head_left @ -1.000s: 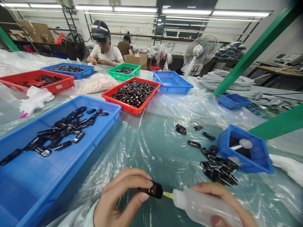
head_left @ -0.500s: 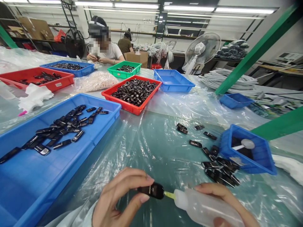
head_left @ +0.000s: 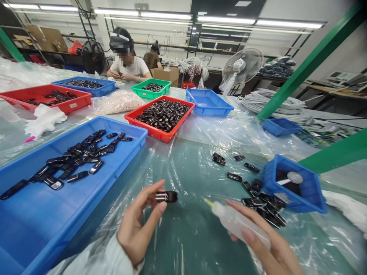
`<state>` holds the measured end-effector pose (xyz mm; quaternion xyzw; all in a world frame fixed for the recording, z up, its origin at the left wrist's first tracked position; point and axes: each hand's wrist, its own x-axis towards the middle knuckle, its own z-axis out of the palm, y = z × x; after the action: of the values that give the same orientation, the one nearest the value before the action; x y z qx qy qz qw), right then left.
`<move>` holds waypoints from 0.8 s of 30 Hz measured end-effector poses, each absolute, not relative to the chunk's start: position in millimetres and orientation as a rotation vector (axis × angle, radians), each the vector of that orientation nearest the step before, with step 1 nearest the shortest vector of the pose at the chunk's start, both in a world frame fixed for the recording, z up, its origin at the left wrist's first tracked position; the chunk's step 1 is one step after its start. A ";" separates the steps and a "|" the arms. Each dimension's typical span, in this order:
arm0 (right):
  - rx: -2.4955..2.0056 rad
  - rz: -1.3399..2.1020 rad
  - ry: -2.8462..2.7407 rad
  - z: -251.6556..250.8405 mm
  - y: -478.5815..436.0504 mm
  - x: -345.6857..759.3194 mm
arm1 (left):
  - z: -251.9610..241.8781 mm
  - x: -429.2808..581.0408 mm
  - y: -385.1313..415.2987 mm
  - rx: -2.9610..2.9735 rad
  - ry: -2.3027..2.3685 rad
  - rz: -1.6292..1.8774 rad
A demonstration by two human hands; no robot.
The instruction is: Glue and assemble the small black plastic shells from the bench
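Between thumb and fingers, my left hand (head_left: 143, 219) holds a small glossy black plastic casing (head_left: 167, 196) above the plastic-covered table. My right hand (head_left: 266, 238) is wrapped round a translucent white squeeze bottle (head_left: 239, 221). The bottle's thin yellow-green nozzle (head_left: 208, 202) points up and left toward the casing, with a gap between them. Similar black casings (head_left: 269, 206) lie loosely on the table beyond my right hand. More of them sit in the large blue tray (head_left: 114, 187) on my left.
A blue bin (head_left: 298, 198) with a small white strainer-like tool (head_left: 294, 178) stands at the right. Farther off are a red tray (head_left: 155, 134) heaped with black parts, a blue tray (head_left: 213, 110) and a green tray (head_left: 143, 93). A co-worker (head_left: 134, 67) sits across the table.
The nozzle tip has come away from the casing's end. My left hand has moved the casing up and left, turning it to show silvery stripes. The bottle is tilted more steeply.
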<state>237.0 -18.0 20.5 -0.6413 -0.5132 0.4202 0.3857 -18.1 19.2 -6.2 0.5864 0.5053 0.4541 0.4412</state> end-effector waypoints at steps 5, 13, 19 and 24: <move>-1.555 0.848 -1.407 -6.2 7.4 234.9 | -18.5 -13.6 33.7 1.214 1.200 1.073; -1.447 0.233 -1.465 -7.1 -9.4 225.6 | -23.2 -9.3 36.3 1.164 1.129 1.110; -1.419 0.301 -1.895 -8.8 -3.7 178.8 | -28.6 -5.4 35.3 1.160 1.086 1.130; -1.538 0.321 -1.964 -19.7 33.5 163.1 | -27.3 -3.9 32.6 1.186 1.044 1.101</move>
<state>163.1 33.5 -19.7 -0.5819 -0.7427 0.1215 0.3082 -3.9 32.6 -27.3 0.5053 0.4451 0.4694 0.5711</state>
